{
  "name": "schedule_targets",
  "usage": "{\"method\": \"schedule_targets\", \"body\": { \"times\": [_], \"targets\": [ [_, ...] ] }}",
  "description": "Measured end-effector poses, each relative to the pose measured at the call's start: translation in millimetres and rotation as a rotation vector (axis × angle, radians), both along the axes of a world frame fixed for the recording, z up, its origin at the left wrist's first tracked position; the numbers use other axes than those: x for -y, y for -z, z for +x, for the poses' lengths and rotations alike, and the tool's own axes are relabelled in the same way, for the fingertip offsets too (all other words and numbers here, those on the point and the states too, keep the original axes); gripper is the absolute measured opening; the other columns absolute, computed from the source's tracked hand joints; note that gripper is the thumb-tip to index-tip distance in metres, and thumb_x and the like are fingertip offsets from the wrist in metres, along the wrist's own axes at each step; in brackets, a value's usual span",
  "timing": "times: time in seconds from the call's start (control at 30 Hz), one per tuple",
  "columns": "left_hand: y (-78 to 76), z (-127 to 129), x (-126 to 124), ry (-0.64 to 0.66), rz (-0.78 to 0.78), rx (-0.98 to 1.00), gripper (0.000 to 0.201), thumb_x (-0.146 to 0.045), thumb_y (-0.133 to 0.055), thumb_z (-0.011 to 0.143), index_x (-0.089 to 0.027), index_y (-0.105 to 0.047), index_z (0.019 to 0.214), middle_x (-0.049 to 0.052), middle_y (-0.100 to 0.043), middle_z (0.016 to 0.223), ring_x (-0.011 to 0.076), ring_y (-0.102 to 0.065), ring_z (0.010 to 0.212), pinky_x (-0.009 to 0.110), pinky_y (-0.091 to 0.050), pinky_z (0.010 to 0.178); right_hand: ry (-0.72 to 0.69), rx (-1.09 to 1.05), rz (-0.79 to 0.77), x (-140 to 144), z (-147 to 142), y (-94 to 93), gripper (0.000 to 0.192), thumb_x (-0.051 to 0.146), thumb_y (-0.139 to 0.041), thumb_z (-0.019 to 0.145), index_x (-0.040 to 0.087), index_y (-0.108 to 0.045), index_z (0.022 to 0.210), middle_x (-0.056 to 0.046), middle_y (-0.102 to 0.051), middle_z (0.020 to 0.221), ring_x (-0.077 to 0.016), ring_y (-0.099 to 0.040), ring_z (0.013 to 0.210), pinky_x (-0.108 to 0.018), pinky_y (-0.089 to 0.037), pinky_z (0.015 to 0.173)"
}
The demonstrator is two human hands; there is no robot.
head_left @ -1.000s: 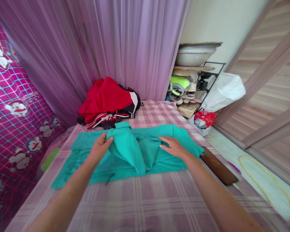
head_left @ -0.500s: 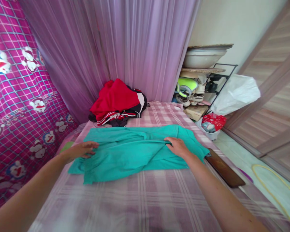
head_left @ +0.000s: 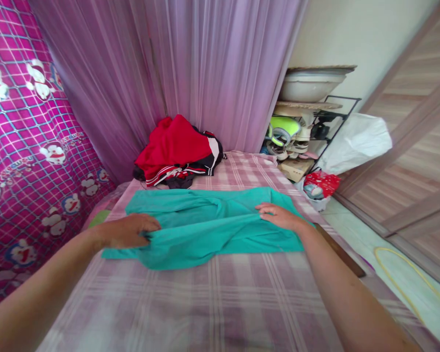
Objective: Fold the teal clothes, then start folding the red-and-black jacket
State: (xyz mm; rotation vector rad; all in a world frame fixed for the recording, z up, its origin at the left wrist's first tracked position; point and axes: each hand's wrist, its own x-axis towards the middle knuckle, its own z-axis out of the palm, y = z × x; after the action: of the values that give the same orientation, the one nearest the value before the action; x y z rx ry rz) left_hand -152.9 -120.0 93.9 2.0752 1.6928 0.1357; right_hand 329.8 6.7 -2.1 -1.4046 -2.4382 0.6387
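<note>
A teal garment [head_left: 205, 234] lies spread in a wide, wrinkled strip across the bed; which kind of garment it is, I cannot tell. At its left end, my left hand [head_left: 130, 231] is closed on the near layer, and a fold of cloth is raised beside the fingers. My right hand [head_left: 280, 216] rests on the right part of the cloth, fingers stretched out and slightly apart. Creases run between the two hands along the middle of the garment.
A heap of red and black clothes [head_left: 178, 151] sits at the back by the purple curtain [head_left: 212, 73]. On the right edge of the checked bedsheet [head_left: 212, 308], a brown phone-like slab [head_left: 339, 252] is partly behind my right forearm. A shoe rack [head_left: 330, 142] stands beyond.
My left hand has moved right and taken hold of the garment's left end, pulling its near corner in. My right hand has shifted slightly right and its fingers have straightened.
</note>
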Motion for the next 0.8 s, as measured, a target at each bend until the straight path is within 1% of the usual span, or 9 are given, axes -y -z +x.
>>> {"method": "schedule_targets", "body": {
  "times": [0.1,0.13,0.2,0.3,0.37,0.47,0.6,0.7,0.8],
  "targets": [
    [-8.5,8.2,-4.4,0.195,-0.303,0.157,0.042,-0.051,-0.077,0.061,-0.032,-0.079,0.098,0.002,-0.074,0.120,0.0291,-0.065,0.115,0.036,-0.046,0.103,-0.066,0.103,-0.069,4.8,8.3,-3.7,0.016,0.030,-0.063,0.082,0.030,-0.079,0.081,-0.001,-0.074,0.121,-0.0282,-0.058,0.128,-0.045,-0.045,0.109],
    [-5.7,11.1,-10.1,0.188,-0.326,0.184,0.044,-0.055,-0.074,0.065,-0.033,-0.078,0.103,0.002,-0.074,0.120,0.0287,-0.065,0.116,0.037,-0.045,0.104,-0.064,0.144,-0.071,6.0,7.7,-5.4,0.016,0.026,-0.064,0.080,0.031,-0.079,0.077,0.000,-0.076,0.116,-0.0284,-0.061,0.124,-0.044,-0.047,0.107],
    [8.2,18.4,-27.1,0.140,-0.238,0.160,0.046,-0.060,-0.064,0.075,-0.031,-0.075,0.110,0.003,-0.074,0.121,0.0275,-0.065,0.116,0.038,-0.044,0.106,-0.036,0.234,-0.059,6.6,1.1,-11.5,0.022,0.020,-0.061,0.079,0.032,-0.079,0.074,0.000,-0.078,0.106,-0.0278,-0.067,0.113,-0.041,-0.052,0.098],
    [42.0,36.1,-59.8,0.071,0.072,0.006,0.053,-0.052,-0.054,0.085,-0.022,-0.068,0.125,0.009,-0.065,0.138,0.0289,-0.057,0.130,0.043,-0.037,0.114,0.039,0.345,0.034,2.6,-22.6,-28.2,0.030,0.018,-0.053,0.084,0.030,-0.080,0.084,-0.003,-0.079,0.101,-0.0278,-0.071,0.100,-0.039,-0.054,0.089],
    [65.7,53.0,-79.8,0.065,0.199,-0.055,0.058,-0.047,-0.055,0.086,-0.019,-0.059,0.137,0.012,-0.054,0.150,0.0286,-0.047,0.140,0.044,-0.031,0.118,0.077,0.334,0.138,-1.8,-48.9,-39.6,0.033,0.021,-0.049,0.089,0.027,-0.079,0.101,-0.005,-0.077,0.112,-0.0288,-0.069,0.106,-0.039,-0.052,0.092],
    [94.2,77.7,-97.2,0.074,0.206,-0.114,0.065,-0.044,-0.059,0.087,-0.021,-0.049,0.147,0.013,-0.042,0.159,0.0293,-0.039,0.146,0.047,-0.029,0.120,0.068,0.197,0.200,-5.5,-98.1,-43.8,0.040,0.031,-0.048,0.096,0.025,-0.067,0.130,-0.007,-0.069,0.131,-0.0271,-0.065,0.116,-0.037,-0.050,0.098],
    [113.4,87.9,-95.2,0.038,0.135,-0.143,0.055,-0.042,-0.054,0.092,-0.029,-0.051,0.146,0.010,-0.038,0.161,0.0321,-0.035,0.148,0.056,-0.032,0.117,0.008,0.155,0.153,0.2,-142.3,-14.2,0.039,0.038,-0.056,0.094,0.023,-0.068,0.127,-0.009,-0.069,0.129,-0.0264,-0.064,0.118,-0.036,-0.049,0.100],
    [113.6,79.8,-89.7,0.035,0.122,-0.119,0.046,-0.044,-0.052,0.093,-0.033,-0.058,0.138,0.007,-0.039,0.161,0.0327,-0.036,0.147,0.059,-0.034,0.114,-0.072,0.074,0.174,5.0,-138.0,18.4,0.029,0.030,-0.061,0.090,0.023,-0.074,0.116,-0.009,-0.069,0.128,-0.0253,-0.062,0.120,-0.039,-0.047,0.105],
    [106.3,74.5,-93.7,0.047,0.142,-0.085,0.038,-0.042,-0.049,0.095,-0.025,-0.069,0.122,0.011,-0.053,0.150,0.0286,-0.050,0.137,0.048,-0.040,0.112,-0.104,-0.054,0.178,3.4,-119.9,35.1,0.026,0.029,-0.059,0.092,0.025,-0.075,0.112,-0.007,-0.068,0.131,-0.0218,-0.063,0.120,-0.038,-0.046,0.106]
  ]
}}
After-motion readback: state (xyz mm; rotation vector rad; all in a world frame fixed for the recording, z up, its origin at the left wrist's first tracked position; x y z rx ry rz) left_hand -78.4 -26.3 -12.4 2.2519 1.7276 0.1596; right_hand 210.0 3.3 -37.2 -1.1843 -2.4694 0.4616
